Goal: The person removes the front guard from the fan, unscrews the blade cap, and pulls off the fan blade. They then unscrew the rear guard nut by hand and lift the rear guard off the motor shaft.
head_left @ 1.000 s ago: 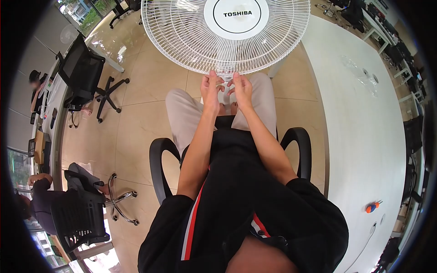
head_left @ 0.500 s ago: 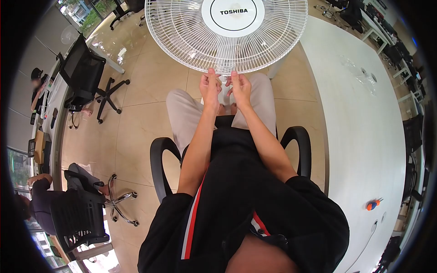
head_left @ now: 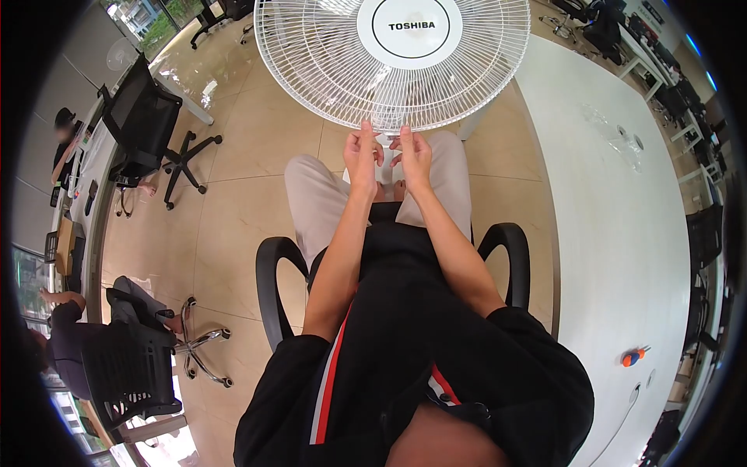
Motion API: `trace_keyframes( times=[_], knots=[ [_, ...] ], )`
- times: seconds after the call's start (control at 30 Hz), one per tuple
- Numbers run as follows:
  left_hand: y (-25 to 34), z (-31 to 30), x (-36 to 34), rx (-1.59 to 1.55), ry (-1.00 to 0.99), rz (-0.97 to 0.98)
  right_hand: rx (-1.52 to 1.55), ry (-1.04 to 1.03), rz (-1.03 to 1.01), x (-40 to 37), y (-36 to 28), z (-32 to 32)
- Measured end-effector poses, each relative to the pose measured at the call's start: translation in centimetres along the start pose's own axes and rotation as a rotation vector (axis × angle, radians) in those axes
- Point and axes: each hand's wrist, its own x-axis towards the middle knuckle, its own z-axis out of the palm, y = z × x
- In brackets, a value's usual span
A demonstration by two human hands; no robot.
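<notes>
A white fan point(head_left: 389, 93) with a round wire guard and a TOSHIBA badge stands in front of me, cut off by the top edge of the view. At the lower rim of the guard, my left hand point(head_left: 362, 159) has its thumb pressed up against the wire and its fingers curled. Close beside it, my right hand point(head_left: 412, 159) pinches the same rim, thumb on the front side. What the fingertips do behind the rim is partly hidden. Part of the fan's white stand shows below, between my knees.
A long white table point(head_left: 607, 257) on the right bears clear plastic wrapping point(head_left: 615, 136) and a small orange-and-blue tool point(head_left: 634, 356). Office chairs point(head_left: 144, 117) and a seated person point(head_left: 74, 342) are on the left. My chair's armrests point(head_left: 276, 288) flank me.
The fan's front has shifted slightly right and down, its badge turning a little. Both hands have moved slightly right with the rim, keeping their hold.
</notes>
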Motion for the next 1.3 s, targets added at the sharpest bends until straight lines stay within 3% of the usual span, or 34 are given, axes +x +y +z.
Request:
trace_keyframes(
  times=[0.4,0.6,0.7,1.1,1.3],
  knots=[
    [1.0,0.6,-0.6,-0.081,0.073,-0.046,-0.018,-0.002,0.032,-0.6,-0.8,-0.2],
    [0.4,0.2,-0.4,-0.079,0.06,-0.018,0.129,-0.083,0.033,-0.9,-1.4,-0.7],
    [0.0,-0.1,-0.4,-0.089,0.043,-0.01,0.298,0.058,-0.032,-0.5,-2.4,-0.6],
    [0.3,0.3,-0.7,-0.138,0.014,-0.042,0.381,0.062,0.085,-0.2,-2.0,-2.2],
    [-0.4,-0.5,-0.3,-0.12,-0.009,-0.028,0.433,0.112,0.049,0.0,-2.0,-1.9]
  ],
)
